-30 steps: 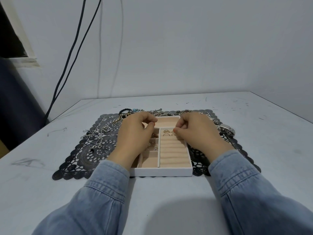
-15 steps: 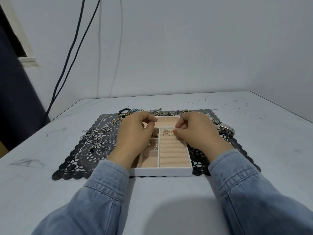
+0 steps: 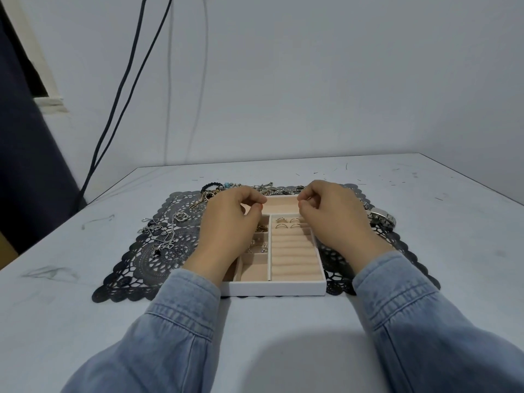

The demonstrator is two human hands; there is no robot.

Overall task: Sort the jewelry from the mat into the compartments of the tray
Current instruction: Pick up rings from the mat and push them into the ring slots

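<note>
The tray (image 3: 272,288), white-walled with beige lining, sits at the centre of the frame on a black lace mat (image 3: 158,260). Its right section is a bank of padded rolls, and a few rings (image 3: 287,221) stand in the slots at the upper end. Small square compartments run down its left side; two of them hold small gold and silver pieces (image 3: 260,246), partly hidden by the wrist above.

Both hands hover over the upper half of the tray. The left hand (image 3: 229,231) is curled, thumb tip meeting the forefinger tip in a pinch just over the wide top compartment. Whether anything lies between them cannot be told. The right hand (image 3: 331,219) is curled the same way, its fingertips (image 3: 302,206) bunched together at the upper right corner of the ring rolls. Something small may be pinched there, but it is too small to make out.

More jewelry lies on the mat around the tray: a tangle of silver chains (image 3: 161,232) to the left, a dark beaded bracelet (image 3: 209,187) at the upper left, a row of chain links (image 3: 272,189) along the top edge and a metal watch (image 3: 382,217) to the right.

Denim sleeves (image 3: 181,321) cover both forearms. The mat rests on a pale, scuffed table (image 3: 85,251), and dark cables (image 3: 127,95) hang down the wall at the upper left.
</note>
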